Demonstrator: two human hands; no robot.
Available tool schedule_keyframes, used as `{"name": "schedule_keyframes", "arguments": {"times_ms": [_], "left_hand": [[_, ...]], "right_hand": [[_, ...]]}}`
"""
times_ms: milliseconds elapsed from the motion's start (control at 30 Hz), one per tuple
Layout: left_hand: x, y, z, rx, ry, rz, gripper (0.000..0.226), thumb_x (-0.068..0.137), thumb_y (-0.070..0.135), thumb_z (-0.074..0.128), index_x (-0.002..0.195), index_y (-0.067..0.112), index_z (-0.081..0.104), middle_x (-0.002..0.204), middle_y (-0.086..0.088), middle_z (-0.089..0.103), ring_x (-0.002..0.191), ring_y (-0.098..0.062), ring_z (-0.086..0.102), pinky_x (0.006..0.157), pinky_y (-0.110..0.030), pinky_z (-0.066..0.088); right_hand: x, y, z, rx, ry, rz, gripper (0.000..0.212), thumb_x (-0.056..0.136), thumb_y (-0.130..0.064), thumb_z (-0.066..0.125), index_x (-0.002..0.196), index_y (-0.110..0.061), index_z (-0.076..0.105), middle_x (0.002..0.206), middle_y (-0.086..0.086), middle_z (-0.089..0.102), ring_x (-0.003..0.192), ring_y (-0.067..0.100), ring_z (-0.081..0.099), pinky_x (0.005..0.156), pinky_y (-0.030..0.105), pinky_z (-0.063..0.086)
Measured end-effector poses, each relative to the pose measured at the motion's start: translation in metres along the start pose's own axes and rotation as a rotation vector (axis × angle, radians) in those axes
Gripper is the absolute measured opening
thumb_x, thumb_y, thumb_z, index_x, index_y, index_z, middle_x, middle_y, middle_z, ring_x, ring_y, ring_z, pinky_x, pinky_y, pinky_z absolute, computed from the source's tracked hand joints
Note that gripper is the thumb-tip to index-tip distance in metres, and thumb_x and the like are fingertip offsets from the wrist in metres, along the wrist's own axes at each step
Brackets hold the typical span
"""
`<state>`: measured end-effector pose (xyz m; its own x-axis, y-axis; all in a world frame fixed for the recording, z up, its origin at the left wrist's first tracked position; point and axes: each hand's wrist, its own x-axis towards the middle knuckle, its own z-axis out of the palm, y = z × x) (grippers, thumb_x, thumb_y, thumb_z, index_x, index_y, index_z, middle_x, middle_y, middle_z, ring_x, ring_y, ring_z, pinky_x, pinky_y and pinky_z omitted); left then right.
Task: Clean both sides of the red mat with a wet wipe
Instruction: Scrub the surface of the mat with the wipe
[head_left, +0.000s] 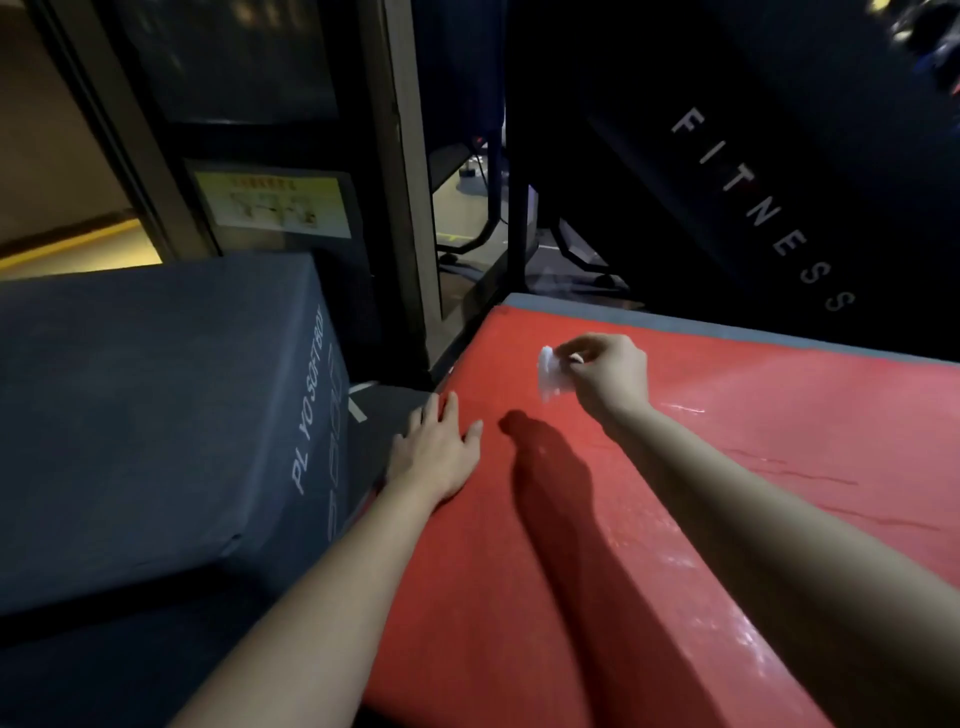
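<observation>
Above red mat (675, 467) — right hand (610, 371) pinches wet wipe (549, 371); lifted.

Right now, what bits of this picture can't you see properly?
All in the head view:
- Red mat: its underside faces down, so it is hidden; its right end is cut off by the frame edge.
- Wet wipe: bunched in the right hand, so any dirt on it cannot be judged.
- Yellow sign: print too blurred to read.
- Mat edge under the left hand: covered by the palm.

Left hand (436, 452) lies flat (fingers spread); right hand (608, 374) pinches wet wipe (548, 373).
</observation>
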<state>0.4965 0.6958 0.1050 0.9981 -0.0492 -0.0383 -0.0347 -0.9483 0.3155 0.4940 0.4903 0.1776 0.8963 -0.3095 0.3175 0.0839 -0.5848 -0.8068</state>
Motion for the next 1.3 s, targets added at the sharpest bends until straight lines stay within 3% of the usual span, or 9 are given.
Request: {"name": "schedule_keyframes", "arguments": {"times_ms": [167, 300, 433, 533, 733, 867, 1000, 1100, 1300], "left_hand": [[0.012, -0.008, 0.010, 0.019, -0.041, 0.030, 0.070, 0.104, 0.059, 0.021, 0.162, 0.024, 0.007, 0.167, -0.004, 0.012, 0.147, -0.033, 0.023, 0.116, -0.054, 0.027], [0.014, -0.010, 0.010, 0.005, -0.077, 0.033, 0.070, 0.104, 0.059, 0.021, 0.162, 0.025, 0.003, 0.169, -0.004, 0.005, 0.150, -0.032, 0.018, 0.117, -0.054, 0.023], [0.015, -0.010, 0.011, -0.008, -0.083, 0.045, 0.070, 0.104, 0.058, 0.022, 0.162, 0.026, 0.000, 0.170, -0.004, -0.001, 0.153, -0.030, 0.012, 0.119, -0.054, 0.021], [0.017, -0.011, 0.012, -0.010, -0.094, 0.050, 0.070, 0.104, 0.058, 0.020, 0.162, 0.026, -0.002, 0.170, -0.003, -0.007, 0.155, -0.028, 0.008, 0.120, -0.054, 0.019], [0.017, -0.012, 0.014, -0.014, -0.086, 0.052, 0.070, 0.105, 0.057, 0.018, 0.162, 0.026, -0.006, 0.170, -0.002, -0.011, 0.155, -0.027, 0.003, 0.122, -0.052, 0.015], [0.016, -0.012, 0.015, -0.007, -0.065, 0.059, 0.069, 0.105, 0.057, 0.019, 0.162, 0.025, -0.004, 0.170, -0.003, -0.009, 0.155, -0.027, 0.004, 0.122, -0.052, 0.015], [0.016, -0.013, 0.017, -0.013, -0.051, 0.067, 0.069, 0.105, 0.056, 0.021, 0.162, 0.025, -0.002, 0.170, -0.004, -0.006, 0.155, -0.029, 0.007, 0.121, -0.052, 0.016], [0.016, -0.014, 0.016, -0.018, -0.051, 0.058, 0.069, 0.105, 0.056, 0.021, 0.162, 0.025, -0.001, 0.170, -0.004, -0.006, 0.155, -0.028, 0.008, 0.121, -0.052, 0.017], [0.016, -0.012, 0.012, -0.033, -0.074, 0.058, 0.069, 0.105, 0.056, 0.021, 0.162, 0.025, -0.002, 0.170, -0.002, -0.007, 0.155, -0.026, 0.005, 0.122, -0.052, 0.017]], "right_hand": [[0.079, 0.013, 0.062, -0.287, -0.075, -0.196, 0.038, 0.091, -0.013, 0.056, 0.054, -0.015, 0.047, 0.059, 0.007, 0.047, 0.066, 0.028, 0.053, 0.059, 0.028, 0.023], [0.141, 0.017, 0.120, -0.463, -0.353, -0.353, 0.023, 0.077, -0.004, 0.044, 0.088, 0.002, 0.063, 0.108, 0.020, 0.065, 0.105, 0.037, 0.062, 0.084, 0.038, 0.050], [0.166, 0.024, 0.160, -0.667, -0.618, -0.315, 0.034, 0.097, -0.009, 0.041, 0.126, -0.001, 0.057, 0.147, 0.017, 0.046, 0.141, 0.029, 0.038, 0.113, 0.034, 0.032], [0.173, 0.036, 0.174, -0.678, -0.612, -0.326, 0.036, 0.104, -0.020, 0.034, 0.130, -0.008, 0.056, 0.148, 0.018, 0.044, 0.138, 0.034, 0.041, 0.114, 0.039, 0.032], [0.154, 0.036, 0.171, -0.691, -0.448, -0.351, 0.014, 0.095, -0.019, 0.038, 0.084, -0.018, 0.046, 0.096, 0.018, 0.059, 0.093, 0.039, 0.059, 0.068, 0.036, 0.034], [0.157, 0.044, 0.172, -0.678, -0.475, -0.288, 0.029, 0.099, -0.026, 0.038, 0.118, -0.009, 0.053, 0.129, 0.020, 0.053, 0.116, 0.041, 0.054, 0.092, 0.041, 0.042], [0.182, 0.037, 0.181, -0.702, -0.535, -0.150, 0.055, 0.101, -0.034, 0.032, 0.150, -0.009, 0.031, 0.154, 0.018, 0.031, 0.144, 0.036, 0.027, 0.119, 0.046, 0.019], [0.184, 0.036, 0.173, -0.691, -0.641, -0.147, 0.051, 0.104, -0.029, 0.026, 0.146, -0.003, 0.040, 0.156, 0.022, 0.028, 0.147, 0.036, 0.021, 0.121, 0.049, 0.017], [0.128, 0.032, 0.151, -0.626, -0.634, -0.413, 0.038, 0.096, -0.027, 0.035, 0.109, -0.010, 0.066, 0.128, 0.019, 0.062, 0.118, 0.036, 0.057, 0.098, 0.042, 0.046]]}}
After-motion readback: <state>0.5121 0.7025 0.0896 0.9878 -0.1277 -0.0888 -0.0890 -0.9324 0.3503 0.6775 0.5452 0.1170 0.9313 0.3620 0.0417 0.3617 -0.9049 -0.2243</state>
